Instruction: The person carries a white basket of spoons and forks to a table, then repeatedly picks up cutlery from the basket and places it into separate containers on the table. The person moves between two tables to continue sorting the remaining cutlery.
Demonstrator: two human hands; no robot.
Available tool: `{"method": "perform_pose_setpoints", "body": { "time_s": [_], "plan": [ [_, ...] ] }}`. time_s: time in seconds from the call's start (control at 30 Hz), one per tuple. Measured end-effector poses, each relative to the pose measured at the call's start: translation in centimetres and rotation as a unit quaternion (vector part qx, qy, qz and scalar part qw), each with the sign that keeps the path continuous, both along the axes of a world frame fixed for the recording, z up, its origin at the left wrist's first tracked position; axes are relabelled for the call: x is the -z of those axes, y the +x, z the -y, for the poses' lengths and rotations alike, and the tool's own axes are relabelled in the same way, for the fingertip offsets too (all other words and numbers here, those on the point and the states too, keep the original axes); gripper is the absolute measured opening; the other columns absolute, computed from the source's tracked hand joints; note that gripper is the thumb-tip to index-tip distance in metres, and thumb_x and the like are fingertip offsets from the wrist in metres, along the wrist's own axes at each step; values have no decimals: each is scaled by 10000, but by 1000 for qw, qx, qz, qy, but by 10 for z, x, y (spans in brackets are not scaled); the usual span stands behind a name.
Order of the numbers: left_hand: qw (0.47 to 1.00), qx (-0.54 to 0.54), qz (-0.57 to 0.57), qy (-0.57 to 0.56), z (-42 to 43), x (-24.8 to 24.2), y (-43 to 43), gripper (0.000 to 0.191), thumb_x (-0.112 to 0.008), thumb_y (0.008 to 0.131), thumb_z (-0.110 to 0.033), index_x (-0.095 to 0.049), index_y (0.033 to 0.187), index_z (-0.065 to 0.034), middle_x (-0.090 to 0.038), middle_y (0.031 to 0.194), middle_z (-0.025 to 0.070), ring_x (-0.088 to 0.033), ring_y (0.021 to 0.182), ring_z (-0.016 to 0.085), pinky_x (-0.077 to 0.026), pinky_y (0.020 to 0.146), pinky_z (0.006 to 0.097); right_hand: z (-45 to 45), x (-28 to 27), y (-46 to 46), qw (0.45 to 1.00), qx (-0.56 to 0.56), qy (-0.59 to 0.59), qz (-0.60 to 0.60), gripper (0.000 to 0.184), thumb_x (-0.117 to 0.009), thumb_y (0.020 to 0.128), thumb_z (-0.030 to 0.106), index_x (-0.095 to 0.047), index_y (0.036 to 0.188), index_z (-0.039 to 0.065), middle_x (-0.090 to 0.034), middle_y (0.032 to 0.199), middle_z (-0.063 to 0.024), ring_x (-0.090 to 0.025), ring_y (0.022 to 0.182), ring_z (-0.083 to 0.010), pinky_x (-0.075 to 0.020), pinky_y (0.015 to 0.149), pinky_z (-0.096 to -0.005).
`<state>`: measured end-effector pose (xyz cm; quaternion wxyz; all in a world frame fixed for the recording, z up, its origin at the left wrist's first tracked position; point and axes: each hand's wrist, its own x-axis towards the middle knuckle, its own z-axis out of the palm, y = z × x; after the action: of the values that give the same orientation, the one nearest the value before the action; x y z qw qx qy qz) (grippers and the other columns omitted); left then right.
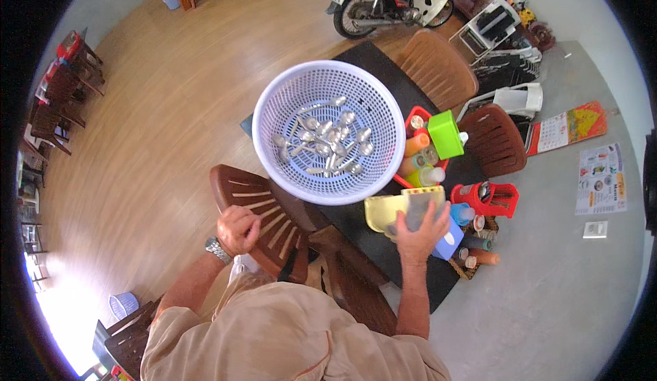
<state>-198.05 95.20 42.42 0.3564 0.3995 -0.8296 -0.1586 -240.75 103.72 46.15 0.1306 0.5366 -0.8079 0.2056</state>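
Observation:
My right hand (418,234) is on a pale yellow plastic holder (382,211), with thumb and fingers spread across its greyish translucent part. The holder sits beside the near rim of a large lavender plastic colander basket (264,160); its contents are not visible. Inside the basket lie several metal spoons (336,137), scattered over the perforated bottom. My left hand (238,229), a metal watch on its wrist, is loosely curled with nothing visible in it. It is over the edge of a brown slatted chair back (272,224); contact is unclear.
A black table (354,227) carries the basket. At its right stand a red tray (418,111) of sauce bottles, a green tissue box (445,134), a red cutlery holder (485,199) and a blue tissue box (448,240). Brown chairs (493,142) flank it; a motorbike (387,1) is parked beyond.

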Motion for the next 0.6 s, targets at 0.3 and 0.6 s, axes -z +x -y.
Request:
{"method": "perform_pose_setpoints", "body": {
  "time_s": [0.3, 0.6],
  "plan": [
    [978, 170, -119, -15, 9, 11, 15, 103, -718, 830, -212, -679, 803, -120, -616, 751, 39, -633, 722, 270, -519, 651, 421, -19, -21, 47, 990, 115, -76, -42, 932, -796, 831, 365, -334, 1515, -67, -295, 1579, -320, -321, 1441, -490, -239, 1198, -543],
    [955, 237, -173, -35, 23, 38, 133, 201, -700, 942, -257, -705, 982, -60, -662, 1127, 137, -629, 1085, 351, -529, 949, 453, 86, 81, 213, 466, 208, -69, 857, 1013, -711, 863, 618, -297, 1522, -30, -506, 1343, -263, -567, 1155, -384, -533, 926, -534]
  ]
}}
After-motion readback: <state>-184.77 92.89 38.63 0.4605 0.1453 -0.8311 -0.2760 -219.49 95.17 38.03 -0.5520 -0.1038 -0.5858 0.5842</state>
